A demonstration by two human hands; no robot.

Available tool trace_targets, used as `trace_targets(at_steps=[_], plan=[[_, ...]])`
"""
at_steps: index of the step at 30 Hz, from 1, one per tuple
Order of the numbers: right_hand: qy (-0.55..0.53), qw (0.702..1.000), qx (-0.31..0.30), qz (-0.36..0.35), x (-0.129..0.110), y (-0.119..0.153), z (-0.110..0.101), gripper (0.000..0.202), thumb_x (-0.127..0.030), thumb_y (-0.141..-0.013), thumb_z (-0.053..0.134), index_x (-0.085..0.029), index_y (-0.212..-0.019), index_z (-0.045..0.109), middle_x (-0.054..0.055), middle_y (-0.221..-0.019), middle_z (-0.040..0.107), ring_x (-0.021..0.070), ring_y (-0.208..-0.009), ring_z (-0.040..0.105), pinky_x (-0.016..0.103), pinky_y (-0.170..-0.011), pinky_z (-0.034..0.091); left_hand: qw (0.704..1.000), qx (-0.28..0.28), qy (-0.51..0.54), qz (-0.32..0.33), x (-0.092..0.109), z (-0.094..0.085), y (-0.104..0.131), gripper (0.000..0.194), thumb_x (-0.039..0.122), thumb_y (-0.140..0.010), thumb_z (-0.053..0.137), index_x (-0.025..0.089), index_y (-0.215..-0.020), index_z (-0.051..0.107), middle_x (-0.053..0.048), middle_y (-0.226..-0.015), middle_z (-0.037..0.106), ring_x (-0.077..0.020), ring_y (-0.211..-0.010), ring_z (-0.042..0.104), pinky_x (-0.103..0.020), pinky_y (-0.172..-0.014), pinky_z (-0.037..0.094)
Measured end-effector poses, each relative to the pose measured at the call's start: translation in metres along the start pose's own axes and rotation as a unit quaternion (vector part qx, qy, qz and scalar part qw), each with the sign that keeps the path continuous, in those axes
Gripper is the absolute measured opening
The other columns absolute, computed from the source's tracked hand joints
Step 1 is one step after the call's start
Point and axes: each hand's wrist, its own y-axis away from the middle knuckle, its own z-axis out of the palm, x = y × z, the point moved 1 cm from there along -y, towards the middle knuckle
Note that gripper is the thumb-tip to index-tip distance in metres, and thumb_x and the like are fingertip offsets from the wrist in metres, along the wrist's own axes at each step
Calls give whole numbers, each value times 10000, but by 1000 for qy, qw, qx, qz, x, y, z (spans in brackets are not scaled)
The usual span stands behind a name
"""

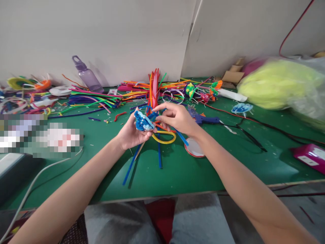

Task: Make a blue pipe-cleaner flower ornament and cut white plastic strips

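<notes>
My left hand [127, 133] is closed around a small blue and light-blue pipe-cleaner piece [143, 121], held above the table. My right hand [179, 117] reaches in from the other side, its fingers pinched at the piece's right edge on a blue pipe cleaner [181, 137]; the exact grip is partly hidden. Below the hands, another blue pipe cleaner [129, 171] slants down to the left. A yellow pipe-cleaner loop [167, 141] shows under my right fingers. Behind the hands stands a bundle of red, pink and orange pipe cleaners [154, 88].
On the green table [177, 179], a blue glue gun [207, 119] with a black cord lies right of my hands, near a white round lid [194, 149]. A purple bottle [88, 76] stands by the wall. A yellow-green bag [279, 84] and a magenta box [309, 157] sit at right.
</notes>
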Motion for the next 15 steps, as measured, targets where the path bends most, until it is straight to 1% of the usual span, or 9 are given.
trace_targets(at_steps=[3,7,9,12,13,15], plan=[[12,1000,10,1,-1,0,0,170,-224,-817,644,-169,-977,630,-67,-509,564,72,-394,489,196,-390,420,1000,-19,5,-3,-1,-1,0,799,680,-910,198,39,-912,674,-176,-733,706,-142,-537,652,-201,-506,545],[21,999,25,-6,1,0,1,129,-217,-816,631,-170,-935,615,-78,-493,540,68,-398,482,192,-397,411,999,-41,-2,-2,-3,-4,-2,755,624,-941,200,30,-1141,620,-171,-773,718,-149,-580,680,-205,-549,558],[23,999,34,-16,2,0,2,99,-216,-813,626,-170,-898,603,-79,-500,537,63,-406,481,190,-405,403,999,-48,-19,-11,-4,-5,-4,759,618,-946,173,37,-1203,590,-169,-809,730,-147,-600,694,-205,-577,565],[33,998,44,-27,1,0,2,74,-214,-807,624,-174,-863,596,-70,-527,552,61,-431,494,194,-434,403,998,-40,-56,-11,-6,-4,-7,818,699,-899,172,63,-1173,608,-185,-906,738,-173,-691,722,-231,-641,582],[39,998,50,-25,0,0,2,68,-214,-806,623,-175,-856,599,-67,-530,554,62,-437,497,198,-444,403,997,-30,-68,1,-6,-3,-8,843,738,-870,187,73,-1155,618,-193,-940,736,-190,-741,728,-250,-677,587],[50,997,62,-18,-1,0,2,57,-216,-806,619,-177,-844,602,-65,-518,548,67,-437,495,207,-452,402,995,-1,-93,48,-8,0,-10,870,796,-817,232,92,-1153,620,-195,-991,726,-228,-848,724,-301,-761,588]])
